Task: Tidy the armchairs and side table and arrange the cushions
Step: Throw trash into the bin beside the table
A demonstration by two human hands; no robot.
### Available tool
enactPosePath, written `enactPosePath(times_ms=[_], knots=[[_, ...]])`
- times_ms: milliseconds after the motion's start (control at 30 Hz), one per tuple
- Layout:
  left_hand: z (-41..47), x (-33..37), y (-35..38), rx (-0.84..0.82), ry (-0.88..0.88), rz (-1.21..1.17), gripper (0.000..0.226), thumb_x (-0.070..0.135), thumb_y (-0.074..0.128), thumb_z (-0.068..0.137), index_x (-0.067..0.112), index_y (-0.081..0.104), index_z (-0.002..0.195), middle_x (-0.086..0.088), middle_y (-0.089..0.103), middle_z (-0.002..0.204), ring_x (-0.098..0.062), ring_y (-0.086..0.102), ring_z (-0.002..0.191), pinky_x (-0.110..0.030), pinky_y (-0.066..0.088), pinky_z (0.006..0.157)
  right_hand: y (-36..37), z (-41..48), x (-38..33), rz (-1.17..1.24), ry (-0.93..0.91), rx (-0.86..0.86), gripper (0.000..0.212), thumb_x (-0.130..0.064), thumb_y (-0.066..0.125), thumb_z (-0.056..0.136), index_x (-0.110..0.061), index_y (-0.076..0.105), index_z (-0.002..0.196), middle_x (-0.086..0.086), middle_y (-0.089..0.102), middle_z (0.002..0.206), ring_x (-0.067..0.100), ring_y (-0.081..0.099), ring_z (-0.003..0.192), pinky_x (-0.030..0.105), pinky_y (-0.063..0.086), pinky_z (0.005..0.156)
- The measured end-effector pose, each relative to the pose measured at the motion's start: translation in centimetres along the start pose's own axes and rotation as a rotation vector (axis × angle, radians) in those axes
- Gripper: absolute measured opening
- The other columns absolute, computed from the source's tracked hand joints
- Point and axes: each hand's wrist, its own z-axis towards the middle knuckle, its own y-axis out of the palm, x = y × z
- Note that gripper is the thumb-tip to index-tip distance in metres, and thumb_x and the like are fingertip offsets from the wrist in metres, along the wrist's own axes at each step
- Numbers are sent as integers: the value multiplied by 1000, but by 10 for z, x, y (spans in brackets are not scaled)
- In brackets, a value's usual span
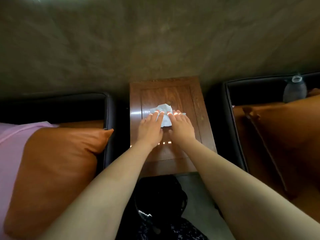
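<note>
Left hand [150, 129] and right hand [181, 125]: both lying flat, fingers straight, pressing a crumpled tissue [163, 110] under the fingertips, probably for wiping. Directly beneath: side table [195, 101]. Outward left: orange cushion [57, 161]. Outward right: second cushion [277, 144], both awaiting arranging.

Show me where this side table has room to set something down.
Bare wood lies at the far end of the side table, between the crumpled tissue and the wall. Crowded middle: left hand and right hand press the tissue.
</note>
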Motion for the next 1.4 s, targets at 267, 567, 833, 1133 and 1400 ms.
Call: enactPosePath(times_ms=[267, 567, 833, 1133, 1400], knots=[[39, 1, 26, -31, -121, -38, 66, 26, 50, 95, 22, 16, 152, -2, 15, 160, -23, 16, 147, -38, 27, 114, 17, 35, 20, 6, 14, -8, 71, -17, 56, 93, -25, 18, 152, 2, 15, 161, 19, 3, 149, 34, 1, 119], [50, -2, 47, -102, -157, -86, 65, 25, 49, 97, 25, 13, 152, -1, 13, 160, -22, 16, 146, -37, 20, 118, 34, 47, 27, -35, 7, -97, 70, -20, 52, 95, -25, 13, 153, 3, 11, 161, 18, 3, 149, 35, 2, 121], [32, 5, 56, -90, -113, 23, 44, 19, 48, 96, 18, 39, 139, -6, 49, 131, -24, 45, 123, -34, 43, 93, 42, 25, 18, -5, 27, -24, 42, -5, 49, 91, -11, 47, 132, 7, 50, 127, 24, 42, 121, 31, 43, 85], [-25, 5, 59, -37, -41, -72, 29, 18, 42, 97, 17, 48, 125, -4, 52, 117, -23, 48, 114, -35, 40, 86, 50, -22, 1, 41, 20, 14, 30, -1, 52, 88, -7, 54, 117, 8, 51, 117, 24, 46, 110, 28, 28, 68], [-86, -7, 37, -10, 34, -33, 29, 17, 44, 95, 16, 48, 124, -4, 51, 120, -23, 47, 114, -34, 41, 82, 48, -83, -40, 66, 27, 128, 26, 3, 59, 80, -3, 60, 105, 13, 57, 107, 31, 53, 101, 31, 30, 63]])
